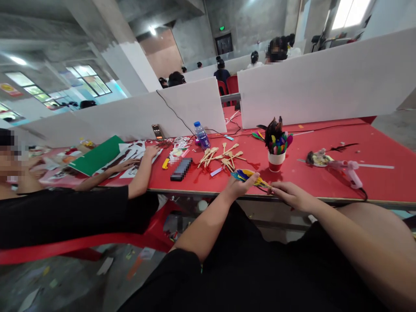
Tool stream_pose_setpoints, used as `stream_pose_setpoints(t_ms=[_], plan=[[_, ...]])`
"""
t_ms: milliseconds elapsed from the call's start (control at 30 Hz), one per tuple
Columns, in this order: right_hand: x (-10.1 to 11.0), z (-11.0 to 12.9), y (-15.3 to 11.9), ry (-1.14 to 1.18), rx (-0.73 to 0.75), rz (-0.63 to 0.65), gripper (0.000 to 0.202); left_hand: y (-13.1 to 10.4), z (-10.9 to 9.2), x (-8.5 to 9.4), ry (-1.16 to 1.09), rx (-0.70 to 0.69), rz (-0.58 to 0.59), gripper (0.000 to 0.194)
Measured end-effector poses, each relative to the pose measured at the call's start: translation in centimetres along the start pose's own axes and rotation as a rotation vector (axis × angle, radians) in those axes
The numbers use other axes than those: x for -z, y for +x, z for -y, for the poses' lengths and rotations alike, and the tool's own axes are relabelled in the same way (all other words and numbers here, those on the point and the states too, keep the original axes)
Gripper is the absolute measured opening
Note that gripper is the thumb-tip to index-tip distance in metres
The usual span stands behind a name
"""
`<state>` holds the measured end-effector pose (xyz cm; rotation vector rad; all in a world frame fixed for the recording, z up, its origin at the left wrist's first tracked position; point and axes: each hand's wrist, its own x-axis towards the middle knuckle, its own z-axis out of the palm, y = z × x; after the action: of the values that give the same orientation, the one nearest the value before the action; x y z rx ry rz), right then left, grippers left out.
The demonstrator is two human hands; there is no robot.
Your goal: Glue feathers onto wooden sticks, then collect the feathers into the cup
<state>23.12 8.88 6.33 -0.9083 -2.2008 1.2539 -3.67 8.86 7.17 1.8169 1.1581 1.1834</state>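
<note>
A bunch of blue and yellow feathers (248, 175) lies across my left hand (236, 187), whose thumb presses down on it. At the thin right end of the bunch, the fingers of my right hand (290, 193) are pinched together; exactly what they grip there is too small to make out. Just beyond my hands stands a red and white cup (276, 162) filled with dark and coloured feathers (276, 138). Several small wooden sticks with red tassels (224, 157) lie in a loose pile to the left of the cup.
On the right lie a pink glue gun (349, 171) and a clump of glue-covered scraps (318, 157). Leftward are a black phone-like device (181, 169), a yellow cutter (165, 163) and a bottle (202, 136). A co-worker's arm (143, 173) rests over paper cut-outs. White panels (325, 82) border the red table.
</note>
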Motion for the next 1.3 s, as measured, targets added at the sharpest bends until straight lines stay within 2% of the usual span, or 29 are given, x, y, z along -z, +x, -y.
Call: stream_pose_setpoints(t_ms=[400,533,767,867,1000,1067,1133,1233,1300], plan=[[-0.3,0.9,0.3,-0.065,-0.058,-0.090,0.052,-1.1,1.3,1.2,0.055,-0.068,0.007,0.053],[-0.5,1.4,0.2,-0.129,-0.045,-0.150,0.051,-1.6,0.3,1.6,0.053,-0.106,0.009,0.057],[-1.2,1.7,0.5,-0.166,-0.055,-0.261,0.053,-2.3,-1.8,2.1,0.223,-0.238,0.015,0.066],[-0.4,0.9,0.7,-0.290,-0.149,-0.350,0.052,-3.1,-2.0,3.0,0.192,-0.292,-0.074,0.072],[1.6,-0.2,0.3,-0.346,-0.227,-0.482,0.052,-4.0,-2.2,5.8,0.223,-0.406,-0.192,0.069],[2.1,-0.7,0.0,-0.302,-0.218,-0.453,0.050,-4.4,-2.2,7.2,0.238,-0.388,-0.204,0.068],[2.1,-1.4,0.1,-0.250,-0.247,-0.329,0.041,-4.9,-1.9,8.0,0.215,-0.289,-0.213,0.065],[1.5,-1.9,1.5,-0.198,-0.293,-0.073,0.025,-5.8,-1.0,7.9,0.143,-0.104,-0.271,0.059],[0.9,-1.2,3.6,-0.176,-0.257,-0.049,0.023,-6.1,-0.1,7.4,0.106,-0.015,-0.271,0.058]])
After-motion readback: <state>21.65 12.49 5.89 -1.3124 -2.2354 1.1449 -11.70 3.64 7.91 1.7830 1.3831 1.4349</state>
